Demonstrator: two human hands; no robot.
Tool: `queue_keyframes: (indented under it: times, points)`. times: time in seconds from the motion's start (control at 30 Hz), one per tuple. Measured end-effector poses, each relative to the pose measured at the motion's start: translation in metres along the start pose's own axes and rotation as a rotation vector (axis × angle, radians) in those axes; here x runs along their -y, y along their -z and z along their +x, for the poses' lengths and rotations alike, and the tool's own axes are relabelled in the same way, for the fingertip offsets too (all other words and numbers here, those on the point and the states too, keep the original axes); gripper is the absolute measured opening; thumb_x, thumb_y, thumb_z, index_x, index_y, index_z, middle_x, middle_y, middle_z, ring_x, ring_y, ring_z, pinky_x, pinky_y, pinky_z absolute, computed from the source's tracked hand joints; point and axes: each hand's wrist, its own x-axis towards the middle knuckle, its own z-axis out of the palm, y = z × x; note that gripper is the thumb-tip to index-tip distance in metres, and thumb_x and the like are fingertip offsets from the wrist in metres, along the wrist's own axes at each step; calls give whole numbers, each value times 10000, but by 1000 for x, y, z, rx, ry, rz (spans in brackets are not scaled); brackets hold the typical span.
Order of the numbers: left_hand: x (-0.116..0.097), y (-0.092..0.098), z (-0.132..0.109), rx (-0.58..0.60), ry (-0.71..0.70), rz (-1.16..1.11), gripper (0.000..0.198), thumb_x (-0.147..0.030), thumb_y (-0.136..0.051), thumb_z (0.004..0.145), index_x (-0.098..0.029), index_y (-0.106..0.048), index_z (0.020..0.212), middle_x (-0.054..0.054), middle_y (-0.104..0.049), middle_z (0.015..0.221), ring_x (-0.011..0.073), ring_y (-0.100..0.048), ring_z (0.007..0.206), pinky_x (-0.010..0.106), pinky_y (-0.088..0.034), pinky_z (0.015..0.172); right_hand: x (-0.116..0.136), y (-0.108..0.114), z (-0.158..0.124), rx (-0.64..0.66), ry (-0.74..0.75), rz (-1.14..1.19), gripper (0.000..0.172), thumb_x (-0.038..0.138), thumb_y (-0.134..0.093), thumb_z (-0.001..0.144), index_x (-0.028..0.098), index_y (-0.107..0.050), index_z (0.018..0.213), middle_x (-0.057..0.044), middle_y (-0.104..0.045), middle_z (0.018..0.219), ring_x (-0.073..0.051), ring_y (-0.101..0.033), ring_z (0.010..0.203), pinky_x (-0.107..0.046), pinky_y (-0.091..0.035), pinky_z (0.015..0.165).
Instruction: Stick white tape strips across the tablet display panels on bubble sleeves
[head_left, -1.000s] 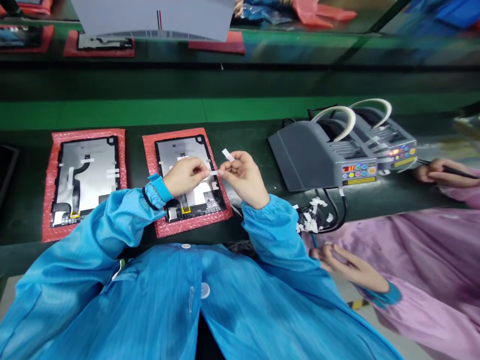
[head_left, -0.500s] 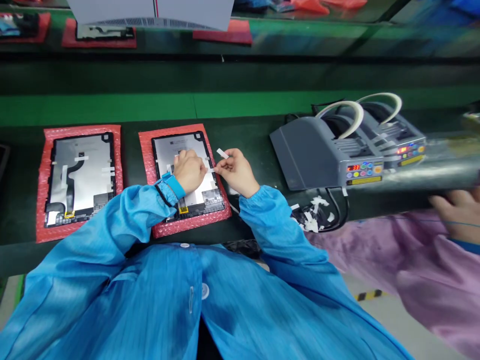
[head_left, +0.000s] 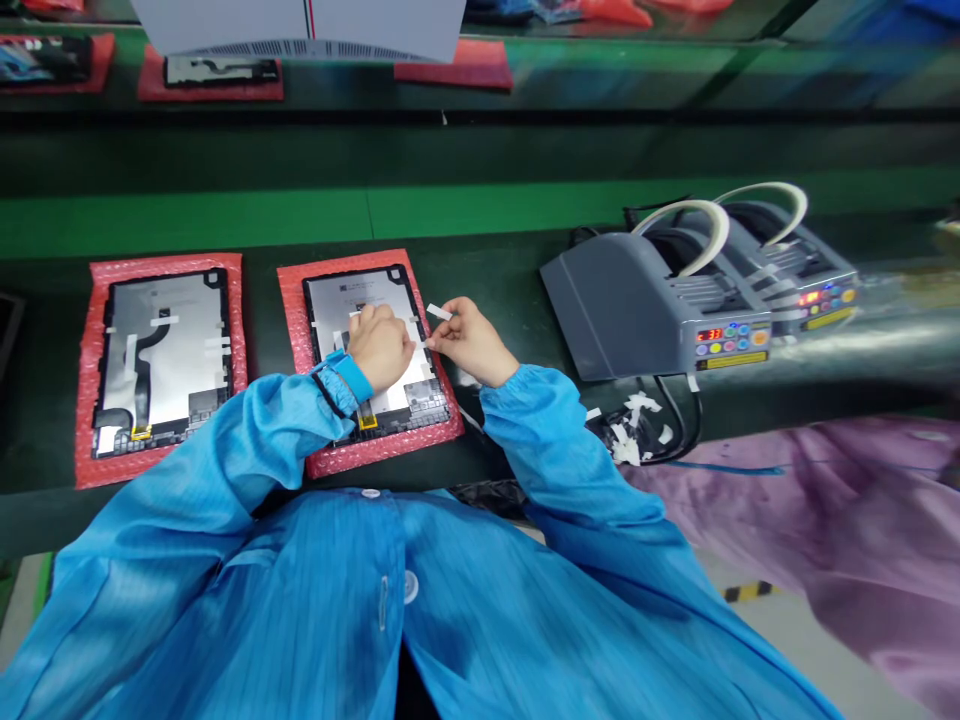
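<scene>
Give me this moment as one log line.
left hand: on open tablet | right hand: pinching tape strip | tape dispensers: to the right, untouched

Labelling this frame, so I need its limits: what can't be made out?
Head view only:
- Under left hand: middle of panel.
- In right hand: lower end of strip.
- Too small: digits on dispenser.
- Behind white sheet: part of far panel.

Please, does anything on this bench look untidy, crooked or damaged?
A loose heap of white paper scraps lies among the black cables at the near bench edge, below the grey tape dispenser; it looks like dropped litter. Otherwise nothing stands out: the left hand rests on the panel, the right hand pinches a white strip.
</scene>
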Motion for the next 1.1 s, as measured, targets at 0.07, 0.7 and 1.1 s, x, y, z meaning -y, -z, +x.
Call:
queue_keyframes:
  times: [0.07, 0.7, 1.1]
  points:
    - [1, -1, 0, -24, 8, 0, 198, -258, -514, 820, -146, -642, 719, 135, -571, 953, 347, -461, 1064, 521, -385, 890, -4, 3, 2, -2, -21, 27, 453, 151, -735, 536, 222, -384, 813, 151, -441, 462, -55, -406, 417, -171, -289, 455]
    - [20, 17, 19, -54, -95, -244, 148, -246, -542, 827, -153, -634, 758, 34, -585, 802, 179, -520, 807, 331, -373, 779, 19, 17, -6, 192, 98, -27, 367, 514, -638, 705, 167, -536, 767, 61, -446, 570, -70, -394, 532, -229, -312, 524]
    - [10, 8, 14, -38, 67, -64, 197, -272, -513, 862, -155, -662, 807, 99, -623, 967, 276, -503, 1040, 411, -354, 872, 2, 4, 11, 28, 268, -389, 96, 221, -580, 738, 180, -540, 662, -2, -536, 704, -139, -491, 719, -281, -405, 714]
